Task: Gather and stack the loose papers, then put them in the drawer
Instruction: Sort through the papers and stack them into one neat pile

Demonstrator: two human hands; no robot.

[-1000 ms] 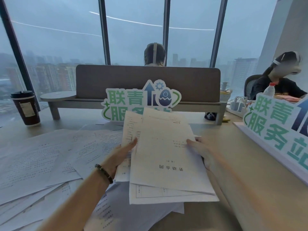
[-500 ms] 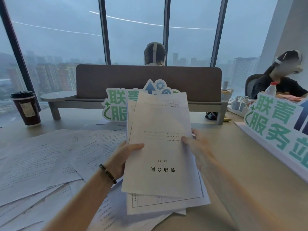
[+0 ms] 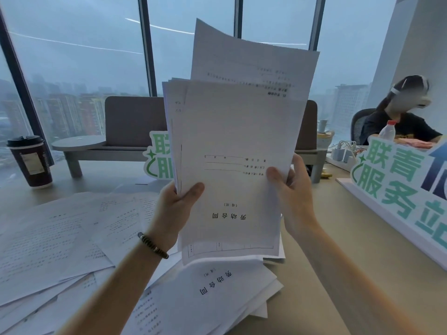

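A bundle of white printed papers (image 3: pixel 232 131) stands nearly upright in front of me, its sheets uneven at the top. My left hand (image 3: pixel 176 209) grips its left edge, thumb on the front sheet. My right hand (image 3: pixel 290 189) grips the right edge the same way. The bundle's lower edge hangs just above more loose papers (image 3: pixel 212 291) lying on the desk below it. Many other loose sheets (image 3: pixel 60 238) spread over the left of the desk (image 3: pixel 338 274). No drawer is in view.
A dark paper coffee cup (image 3: pixel 30 162) stands at the far left. A green-and-white sign (image 3: pixel 406 189) lines the right edge, another sign (image 3: pixel 159 155) sits behind the bundle. A desk divider (image 3: pixel 130 122) crosses the back. A seated person (image 3: pixel 399 122) is at the far right.
Both hands have lifted the bundle from lying tilted over the desk to nearly upright, high in front of me, and their grip has closed on its side edges.
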